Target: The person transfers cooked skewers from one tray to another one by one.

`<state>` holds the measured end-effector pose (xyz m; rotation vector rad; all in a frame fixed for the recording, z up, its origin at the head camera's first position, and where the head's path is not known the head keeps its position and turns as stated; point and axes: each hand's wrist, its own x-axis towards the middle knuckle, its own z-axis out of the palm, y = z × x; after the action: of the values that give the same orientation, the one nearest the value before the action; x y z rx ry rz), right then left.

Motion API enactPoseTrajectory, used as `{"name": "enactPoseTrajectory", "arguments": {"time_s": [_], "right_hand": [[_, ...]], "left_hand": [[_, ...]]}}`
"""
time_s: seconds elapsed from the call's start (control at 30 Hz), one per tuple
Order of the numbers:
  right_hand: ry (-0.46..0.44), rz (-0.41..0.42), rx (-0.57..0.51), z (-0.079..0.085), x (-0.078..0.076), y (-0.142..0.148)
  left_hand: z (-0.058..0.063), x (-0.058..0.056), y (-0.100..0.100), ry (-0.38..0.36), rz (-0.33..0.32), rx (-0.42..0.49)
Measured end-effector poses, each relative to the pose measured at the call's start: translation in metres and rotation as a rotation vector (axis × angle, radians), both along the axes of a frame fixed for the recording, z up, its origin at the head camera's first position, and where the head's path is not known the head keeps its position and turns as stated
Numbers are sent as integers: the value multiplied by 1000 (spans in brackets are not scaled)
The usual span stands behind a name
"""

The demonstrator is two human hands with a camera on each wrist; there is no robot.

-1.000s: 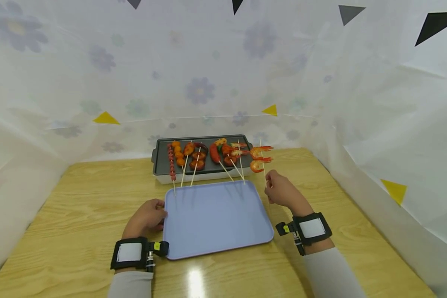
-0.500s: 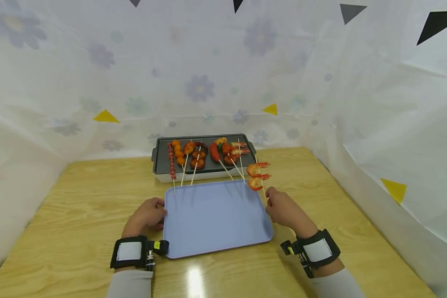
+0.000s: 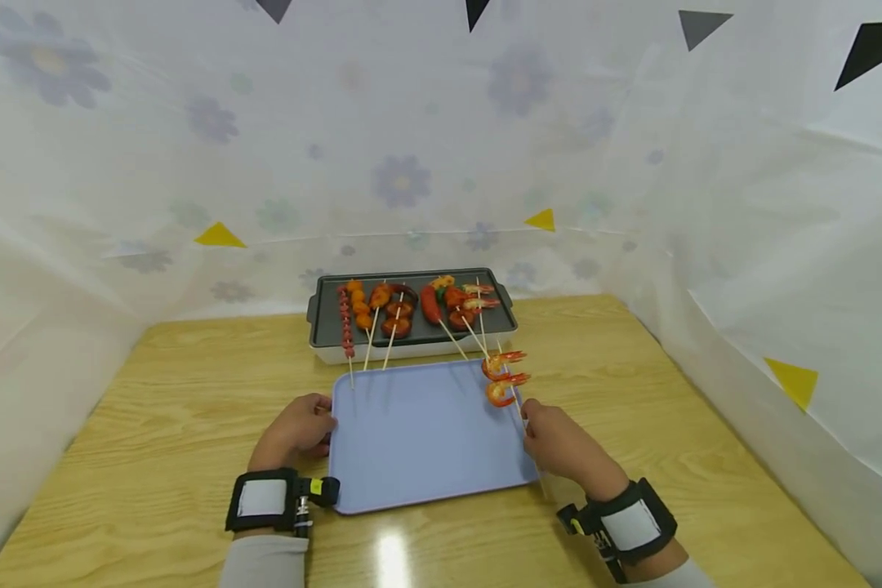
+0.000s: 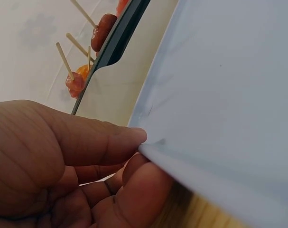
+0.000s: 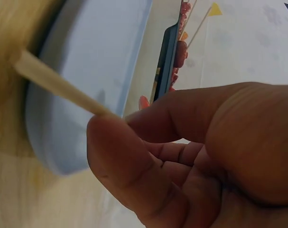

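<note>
- Judging by the layout, you are partway through shifting food from the dark rectangular grill plate with white sides [image 3: 332, 355], upper middle of the head frame, to the flat pale-lavender rectangular tray [image 3: 426, 437] at centre.
- Your orange shrimp skewer on a pale thin stick [image 3: 494, 394] is off the grill but not laid down; its two shrimps sit over the tray's upper-right corner, and contact there is unclear.
- What seems left: lower this one, then perhaps the assorted red, orange and brown skewers [image 3: 397, 327] lying on the grill.
- Your right hand [image 3: 564, 441], right of centre, pinches the stick between thumb and fingers. The shrimps lie up and left of that pinch; the bare butt end pokes out beyond it towards the lower right.
- Your left hand [image 3: 297, 426], left of centre, grasps the tray's left edge; the left wrist view shows the thumb on the rim, fingers underneath.
</note>
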<state>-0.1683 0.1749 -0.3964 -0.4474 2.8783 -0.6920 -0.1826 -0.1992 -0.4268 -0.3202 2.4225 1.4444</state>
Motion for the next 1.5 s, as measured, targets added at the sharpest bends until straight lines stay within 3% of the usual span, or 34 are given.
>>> {"name": "enactPoseTrajectory", "arguments": {"time_s": [0.23, 0.67, 0.9, 1.13, 1.5], "right_hand": [[-88, -19, -35, -10, -4, -6], [-70, -14, 69, -12, -10, -8], [114, -80, 83, -10, -10, -5], [366, 59, 90, -15, -12, -3], [443, 86, 237, -16, -14, -2]], "left_hand": [[-2, -1, 0, -4, 5, -16], [-1, -1, 1, -13, 2, -20], [-3, -6, 2, -26, -10, -42], [-1, -4, 1, -22, 0, -21], [0, -6, 1, -19, -14, -20]]}}
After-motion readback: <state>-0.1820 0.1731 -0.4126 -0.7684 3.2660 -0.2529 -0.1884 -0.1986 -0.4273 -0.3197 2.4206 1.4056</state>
